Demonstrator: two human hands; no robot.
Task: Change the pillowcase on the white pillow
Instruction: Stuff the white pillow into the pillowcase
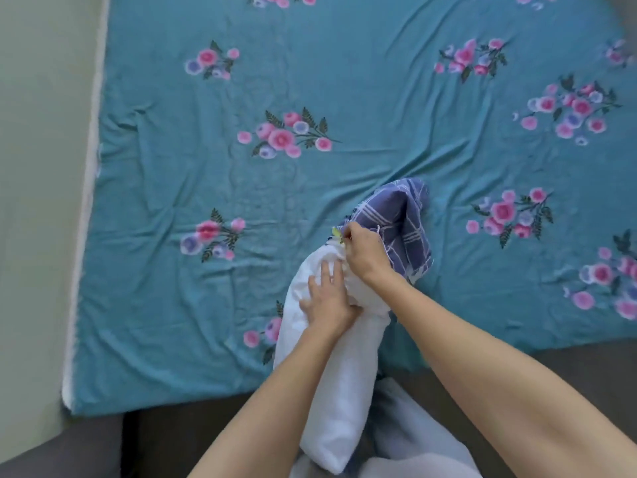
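Nearest of all, white cloth (413,453) lies bunched at the bottom edge, on the dark floor just off the bed's near side; whether it is a discarded case or something else, I can't tell. Both bare forearms reach up from there toward the pillow (331,367), a white roll lying with its near end hanging past the mattress edge and its far end up on the teal floral sheet (379,81). Left hand (327,298) presses flat on the pillow, fingers spread and fairly straight, pinning it down rather than gripping. Right hand (365,251), just beyond and to the right, is curled and pinches the rim of the blue plaid pillowcase (396,219), where a small yellow-green tag or clip shows at the fingertips. That case caps only the far tip of the pillow, bunched up in a loose hood, with its fringe-like hem trailing down the right side. Most of the pillow's length is bare white. So where are we? I'd judge it either way: the plaid case is being worked on and has barely started, or it is nearly stripped off; a single frame doesn't settle it. Either way the job is clearly in the middle. If it is going on, the whole body of the pillow is left to be sleeved, the corners seated and the opening closed. A pale wall and the mattress's white edge run down the left.
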